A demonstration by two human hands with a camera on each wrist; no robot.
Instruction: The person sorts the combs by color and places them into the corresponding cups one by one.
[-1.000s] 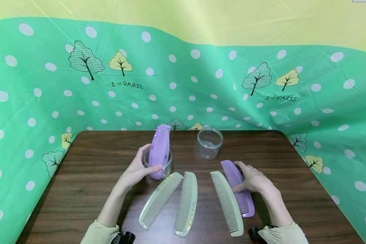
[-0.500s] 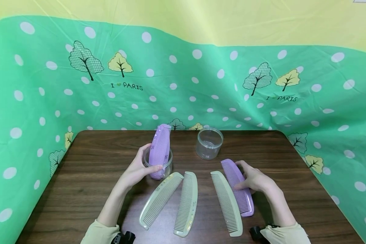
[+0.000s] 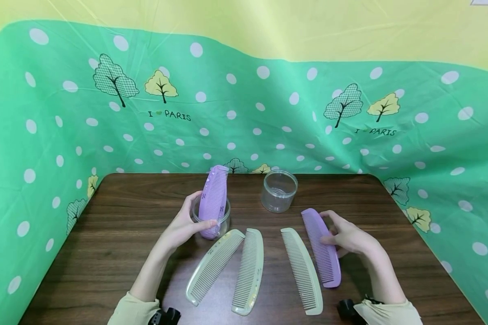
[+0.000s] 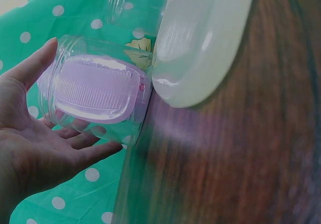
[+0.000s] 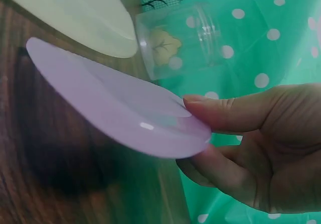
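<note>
My left hand holds a clear jar near its rim, thumb on one side and fingers on the other. A purple comb leans upright inside that jar, its top sticking out. On the right, my right hand pinches a second purple comb by its back edge between thumb and fingers. In the right wrist view this purple comb tilts, with one end raised off the table. Beside it lies a pale green comb, apart from the hand.
Two more pale green combs, one slanting and one nearly straight, lie in the middle of the dark wooden table. A second clear jar stands near the back edge, with a green dotted cloth hanging behind.
My right hand has drawn the purple comb rightward, away from the pale green comb it lay against. The left hand, its jar and the comb inside stay in place.
</note>
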